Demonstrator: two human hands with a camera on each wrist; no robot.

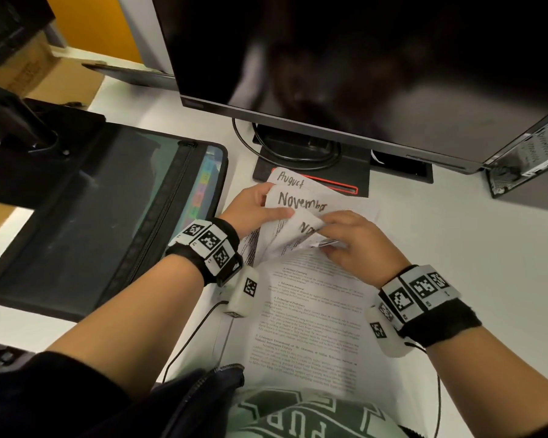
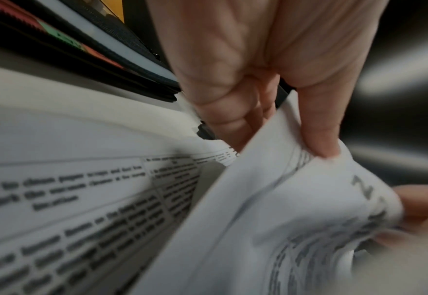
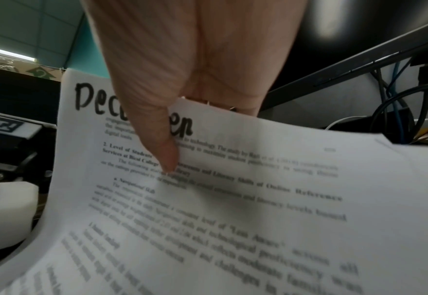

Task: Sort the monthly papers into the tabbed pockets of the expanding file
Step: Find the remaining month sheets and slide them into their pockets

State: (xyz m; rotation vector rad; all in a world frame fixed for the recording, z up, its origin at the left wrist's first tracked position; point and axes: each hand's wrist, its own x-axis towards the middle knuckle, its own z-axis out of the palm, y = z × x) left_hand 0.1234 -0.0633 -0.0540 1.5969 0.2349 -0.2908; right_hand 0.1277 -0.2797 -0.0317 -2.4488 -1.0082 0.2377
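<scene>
Your two hands are gripping the papers: left hand pinching two November sheets, right hand holding the December sheet (one expanding file lying left).

On the white desk, by the black monitor stand, I hold white printed paper sheets with months written by hand in black marker. The far white sheet says "August". The bent white sheet under my left thumb says "Novembe". The crumpled white sheet at my right hand shows only "No". In my right wrist view, the white sheet says "Dec" and "er", with my thumb over the middle; its print reads "2. Level of Students".
</scene>
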